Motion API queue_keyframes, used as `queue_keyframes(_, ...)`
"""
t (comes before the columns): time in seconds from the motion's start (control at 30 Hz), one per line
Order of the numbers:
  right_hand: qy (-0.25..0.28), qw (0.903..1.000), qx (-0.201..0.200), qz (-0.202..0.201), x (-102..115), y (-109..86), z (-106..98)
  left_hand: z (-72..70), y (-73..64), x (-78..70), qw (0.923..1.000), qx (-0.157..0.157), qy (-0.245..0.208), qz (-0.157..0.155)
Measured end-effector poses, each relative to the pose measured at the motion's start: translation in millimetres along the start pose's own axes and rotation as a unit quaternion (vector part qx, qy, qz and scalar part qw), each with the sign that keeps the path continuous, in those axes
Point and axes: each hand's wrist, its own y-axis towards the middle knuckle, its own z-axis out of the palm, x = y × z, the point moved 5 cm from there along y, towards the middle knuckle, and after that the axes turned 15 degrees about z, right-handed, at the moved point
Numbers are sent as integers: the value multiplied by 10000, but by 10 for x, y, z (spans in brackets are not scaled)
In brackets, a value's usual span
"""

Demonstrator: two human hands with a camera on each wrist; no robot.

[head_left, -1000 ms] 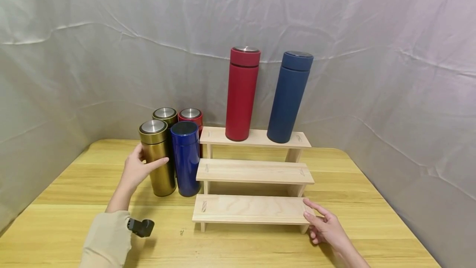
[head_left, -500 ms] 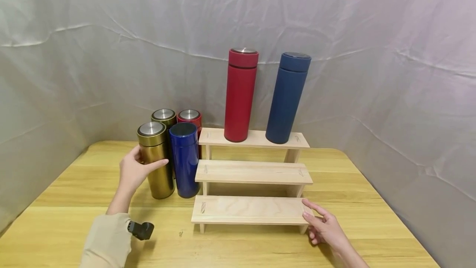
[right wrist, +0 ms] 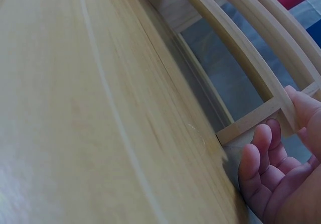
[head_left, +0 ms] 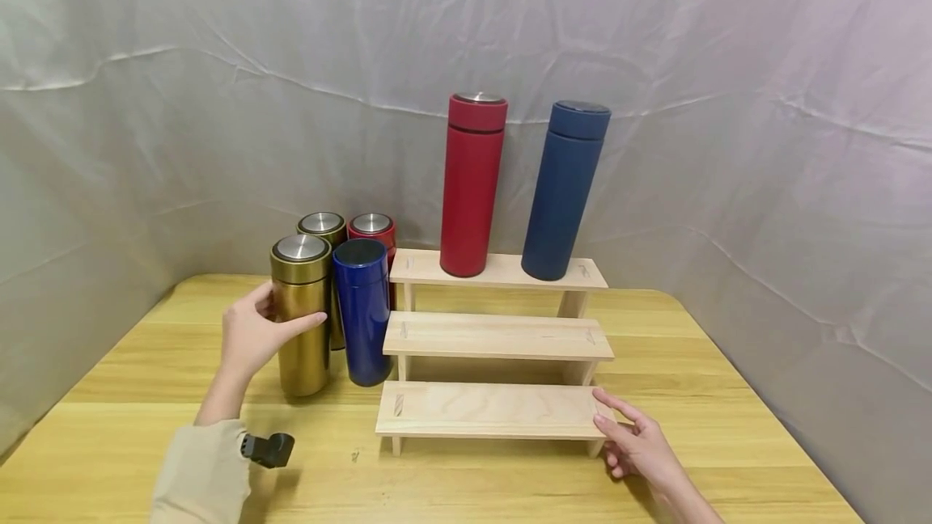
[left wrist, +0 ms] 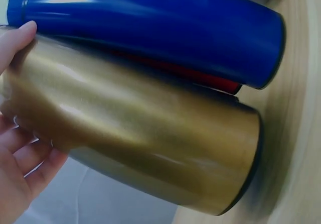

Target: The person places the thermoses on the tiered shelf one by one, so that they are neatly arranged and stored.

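Note:
My left hand grips a gold thermos flask round its upper body, thumb on the near side. In the left wrist view the gold flask's base shows close to the wood; whether it touches cannot be told. Right beside it stands a glossy blue flask, with a red flask and an olive-gold flask behind, both partly hidden. My right hand holds the right end of the lowest step of a three-tier wooden display stand; in the right wrist view several fingers curl below the board.
On the stand's top step are a matte red flask and a matte blue flask, spaced apart. The stand's left end lies close to the glossy blue flask. A grey cloth hangs round the wooden table.
My left hand has drawn the gold flask slightly towards me and to the left, away from the olive-gold and glossy blue ones. The right hand keeps its place on the stand.

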Motion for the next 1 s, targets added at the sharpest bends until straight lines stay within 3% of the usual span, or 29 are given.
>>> queue_keyframes(0.07,7,10000,32,4,-5,0,1,5,-25,173,9999,-19,66,153)
queue_keyframes(0.13,15,10000,67,11,-8,-1,2,-50,-2,23,9999,44,-136,8)
queue_keyframes(0.17,12,10000,76,13,-10,-2,3,-85,9,-80,9999,42,-140,-5)
queue_keyframes(0.23,7,10000,74,15,-10,-2,3,-180,61,-458,9999,100,-91,-70)
queue_keyframes(0.3,12,10000,50,25,-10,-2,2,-273,118,-847,9993,96,-325,-172)
queue_keyframes(0.33,13,10000,35,28,-11,-1,2,-299,131,-933,9994,71,-332,-114)
queue_keyframes(0.4,20,10000,18,29,-11,0,1,-376,178,-1247,9994,106,-245,-198)
queue_keyframes(0.5,22,10000,-9,19,-11,2,-1,-431,213,-1468,9996,163,-78,-223)
queue_keyframes(1.0,-38,10000,-32,-37,3,-8,7,-474,368,-1887,9996,173,-218,-9)
